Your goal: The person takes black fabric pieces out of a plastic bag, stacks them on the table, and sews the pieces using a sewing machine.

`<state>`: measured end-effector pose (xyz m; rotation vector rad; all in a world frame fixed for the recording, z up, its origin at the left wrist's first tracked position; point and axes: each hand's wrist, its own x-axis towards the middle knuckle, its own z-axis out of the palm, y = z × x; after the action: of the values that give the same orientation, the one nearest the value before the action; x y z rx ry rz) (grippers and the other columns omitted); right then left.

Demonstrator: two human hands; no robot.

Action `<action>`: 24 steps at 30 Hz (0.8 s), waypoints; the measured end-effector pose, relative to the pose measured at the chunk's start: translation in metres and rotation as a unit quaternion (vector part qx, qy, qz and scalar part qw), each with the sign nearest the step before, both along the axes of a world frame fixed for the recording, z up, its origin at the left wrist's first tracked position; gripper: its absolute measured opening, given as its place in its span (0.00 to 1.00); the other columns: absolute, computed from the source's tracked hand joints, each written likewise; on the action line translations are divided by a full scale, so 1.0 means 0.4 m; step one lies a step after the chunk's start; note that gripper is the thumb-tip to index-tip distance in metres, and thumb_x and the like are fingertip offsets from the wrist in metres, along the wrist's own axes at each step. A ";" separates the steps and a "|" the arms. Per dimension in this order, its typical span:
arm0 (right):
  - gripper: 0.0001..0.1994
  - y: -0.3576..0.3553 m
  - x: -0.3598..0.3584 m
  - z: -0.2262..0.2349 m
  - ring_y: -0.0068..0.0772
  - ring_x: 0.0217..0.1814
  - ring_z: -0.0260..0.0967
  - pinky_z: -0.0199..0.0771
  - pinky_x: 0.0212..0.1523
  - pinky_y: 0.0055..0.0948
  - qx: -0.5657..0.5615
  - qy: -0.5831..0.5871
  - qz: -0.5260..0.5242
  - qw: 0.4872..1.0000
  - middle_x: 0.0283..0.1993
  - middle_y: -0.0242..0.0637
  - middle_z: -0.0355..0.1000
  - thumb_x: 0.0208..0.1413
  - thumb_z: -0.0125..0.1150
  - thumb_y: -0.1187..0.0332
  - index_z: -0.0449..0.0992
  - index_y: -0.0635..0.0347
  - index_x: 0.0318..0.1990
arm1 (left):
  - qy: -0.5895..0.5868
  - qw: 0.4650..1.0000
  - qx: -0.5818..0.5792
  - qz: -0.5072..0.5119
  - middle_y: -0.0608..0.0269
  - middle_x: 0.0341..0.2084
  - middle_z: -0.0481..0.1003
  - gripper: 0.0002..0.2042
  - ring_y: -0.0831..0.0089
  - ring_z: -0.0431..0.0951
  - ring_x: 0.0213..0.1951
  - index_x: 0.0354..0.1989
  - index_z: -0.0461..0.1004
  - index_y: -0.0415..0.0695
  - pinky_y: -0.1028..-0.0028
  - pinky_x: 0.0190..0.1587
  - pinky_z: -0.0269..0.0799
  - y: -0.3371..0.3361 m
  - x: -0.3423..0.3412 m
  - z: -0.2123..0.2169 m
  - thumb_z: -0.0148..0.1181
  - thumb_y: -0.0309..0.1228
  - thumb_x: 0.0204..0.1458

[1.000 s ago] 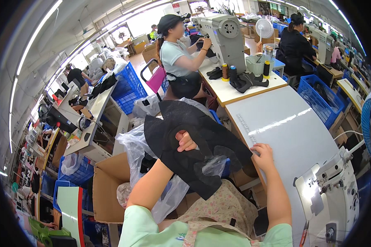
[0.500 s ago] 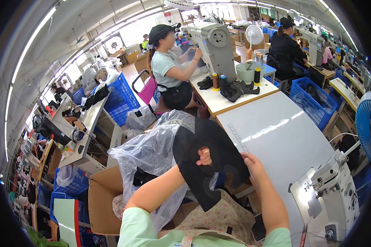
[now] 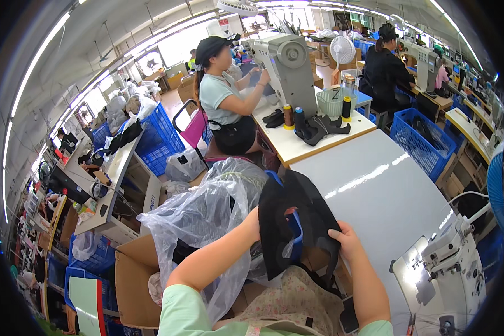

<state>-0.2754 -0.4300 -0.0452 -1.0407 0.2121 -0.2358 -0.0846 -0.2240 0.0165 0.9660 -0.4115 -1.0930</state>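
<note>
A black fabric piece with a slit-like opening and blue edging hangs in front of me, held up between both hands. My left hand goes in behind its left side; most of the fingers are hidden, with a bit of one showing through the opening. At the right edge, my right hand pinches the fabric between thumb and fingers. Just left of the piece, a clear plastic bag with dark contents spills out of a cardboard box.
A white worktable lies to the right, with a sewing machine at its near end. Beyond, a co-worker sits at another sewing machine, with thread spools and black pieces on its table. Blue crates stand around.
The black piece has turned and come down toward me, so its blue edging shows. My left hand has drawn back from the opening to behind the left side. My right hand still pinches the right edge.
</note>
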 end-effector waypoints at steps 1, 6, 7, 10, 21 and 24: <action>0.14 -0.001 0.008 -0.003 0.24 0.40 0.72 0.74 0.42 0.25 -0.001 -0.005 0.001 1.000 0.42 0.36 0.75 0.54 0.57 0.75 0.72 0.68 0.49 | 0.044 0.998 -0.047 0.006 0.57 0.47 0.72 0.21 0.66 0.74 0.47 0.56 0.64 0.40 0.65 0.54 0.68 -0.003 -0.005 0.043 0.47 0.41 0.60; 0.14 0.005 0.013 0.011 0.26 0.44 0.72 0.74 0.47 0.27 0.045 -0.026 -0.003 0.999 0.45 0.37 0.74 0.56 0.55 0.76 0.70 0.68 0.50 | 0.103 0.993 -0.013 0.054 0.57 0.49 0.72 0.22 0.66 0.72 0.52 0.55 0.65 0.38 0.65 0.53 0.69 0.000 0.031 0.112 0.45 0.43 0.61; 0.14 0.001 0.012 0.007 0.26 0.44 0.72 0.74 0.47 0.27 0.046 -0.022 -0.006 0.999 0.45 0.37 0.74 0.56 0.55 0.76 0.70 0.68 0.50 | 0.056 0.996 -0.008 0.074 0.58 0.47 0.73 0.20 0.67 0.74 0.49 0.53 0.67 0.38 0.66 0.52 0.70 -0.009 0.038 0.114 0.46 0.40 0.61; 0.15 -0.010 0.012 -0.002 0.27 0.45 0.72 0.73 0.48 0.27 0.036 -0.026 -0.007 0.999 0.46 0.38 0.73 0.56 0.54 0.76 0.69 0.68 0.51 | -0.053 0.993 0.050 0.088 0.58 0.43 0.75 0.14 0.68 0.76 0.45 0.49 0.70 0.37 0.68 0.48 0.73 -0.035 0.064 0.116 0.50 0.33 0.59; 0.25 -0.030 0.007 0.002 0.32 0.55 0.67 0.69 0.55 0.34 0.066 -0.021 0.016 0.997 0.54 0.40 0.68 0.54 0.56 0.76 0.61 0.64 0.60 | -0.081 0.990 0.108 -0.039 0.59 0.41 0.76 0.13 0.71 0.77 0.42 0.48 0.69 0.38 0.71 0.46 0.74 -0.144 0.088 0.147 0.54 0.24 0.54; 0.24 -0.028 0.004 -0.006 0.32 0.54 0.68 0.70 0.54 0.34 0.074 0.013 0.001 0.997 0.54 0.39 0.69 0.54 0.56 0.76 0.62 0.62 0.60 | -0.142 0.981 0.127 -0.037 0.56 0.49 0.71 0.20 0.70 0.74 0.49 0.56 0.64 0.39 0.70 0.52 0.69 -0.146 0.078 0.147 0.56 0.24 0.53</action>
<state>-0.2738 -0.4410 -0.0475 -0.8969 0.2491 -0.2014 -0.0533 -0.2824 0.0752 1.3499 -0.5529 -1.0937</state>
